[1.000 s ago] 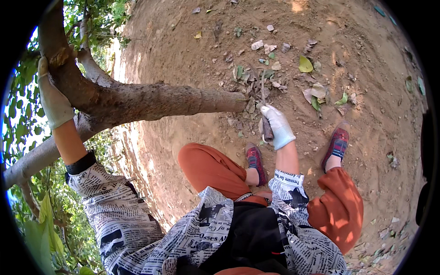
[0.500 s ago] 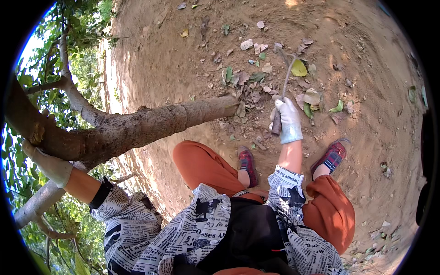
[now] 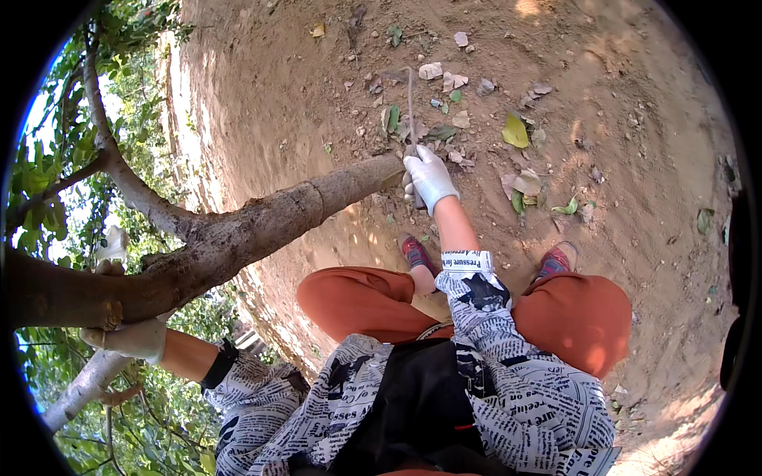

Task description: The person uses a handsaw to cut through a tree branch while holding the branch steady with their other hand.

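My left hand, in a pale glove, grips the thick tree trunk from its near side, with fingertips showing over its far edge. The trunk slants from the left down to the ground in the middle. My right hand, also gloved, is closed round the handle of a small hand hoe with a thin, bent metal neck. The hoe's flat head is blurred and points left, just above the soil beyond the trunk's base. My right fingers are close beside that base; whether they touch it I cannot tell.
Dry and green leaves lie on the brown soil, with a yellow leaf to the right. A side branch forks off the trunk amid foliage on the left. My shoes and bent knees are below the trunk's base.
My right hand has moved left with the hoe, to the trunk's base. My left hand still holds the trunk and appears lower and further right, as the view has shifted.
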Tool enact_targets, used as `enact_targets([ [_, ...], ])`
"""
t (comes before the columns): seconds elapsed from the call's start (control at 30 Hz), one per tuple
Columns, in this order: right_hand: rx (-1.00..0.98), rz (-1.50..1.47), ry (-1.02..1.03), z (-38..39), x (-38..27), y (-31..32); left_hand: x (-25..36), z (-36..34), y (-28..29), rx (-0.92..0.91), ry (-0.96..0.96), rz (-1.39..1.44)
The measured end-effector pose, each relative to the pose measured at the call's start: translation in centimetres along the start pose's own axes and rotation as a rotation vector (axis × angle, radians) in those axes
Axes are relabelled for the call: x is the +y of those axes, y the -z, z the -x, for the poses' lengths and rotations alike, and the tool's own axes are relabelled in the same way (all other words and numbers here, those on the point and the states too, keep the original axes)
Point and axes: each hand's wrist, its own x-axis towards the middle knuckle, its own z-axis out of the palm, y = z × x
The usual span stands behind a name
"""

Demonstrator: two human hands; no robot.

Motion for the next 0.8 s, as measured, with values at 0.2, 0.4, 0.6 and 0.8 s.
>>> enact_targets([
  [0.2, 0.002, 0.499, -0.045, -0.8, 1.6, -0.3, 0.5, 0.2, 0.0, -0.018, 0.053, 0.075],
  [0.4, -0.069, 0.466, -0.05, 0.1, 5.0, 2.3, -0.6, -1.2, 0.3, -0.061, 0.155, 0.363],
  [0.6, -0.097, 0.209, -0.148, 6.5, 4.1, 2.0, -2.6, -2.2, 2.2, 0.012, -0.132, 0.104],
  [0.8, -0.159, 0.016, -0.162, 7.1, 0.8, 1.6, -4.7, -2.9, 3.0, 0.034, -0.297, -0.124],
])
